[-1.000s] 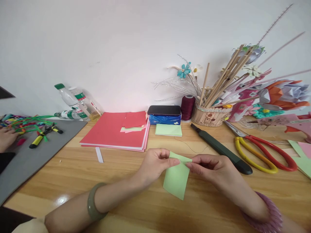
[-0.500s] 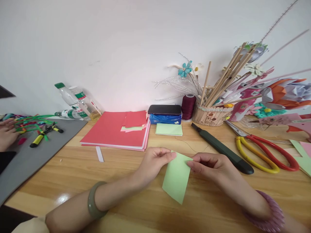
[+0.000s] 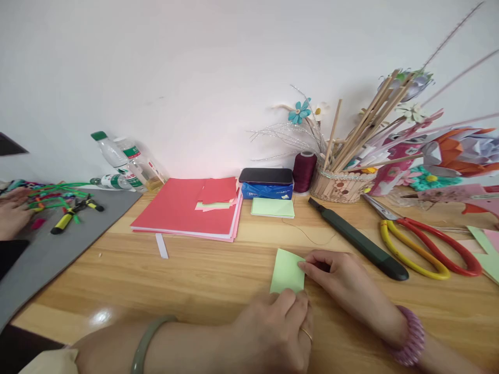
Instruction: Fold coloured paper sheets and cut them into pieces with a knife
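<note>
A light green sheet of paper (image 3: 287, 271) is between my two hands, just over the wooden table. My right hand (image 3: 341, 275) pinches its right edge near the top between thumb and fingertips. Curled over the sheet's lower end is my left hand (image 3: 278, 324), its back toward me, hiding that end of the paper. The left thumb is out of sight under the hand. A stack of light green paper (image 3: 272, 208) lies farther back, in front of a blue packet (image 3: 265, 190).
Red paper (image 3: 183, 208) is stacked to the left. On the right lie a dark green cutter-like tool (image 3: 358, 239) and large scissors (image 3: 424, 239). Behind are a thread spool (image 3: 304, 171) and a basket of sticks (image 3: 341, 184). Another person's hand (image 3: 13, 213) is at far left, near pliers (image 3: 70, 215).
My left hand has moved from the sheet's top left corner down to its lower end. My right hand still pinches the right edge. The sheet's lower part is now covered.
</note>
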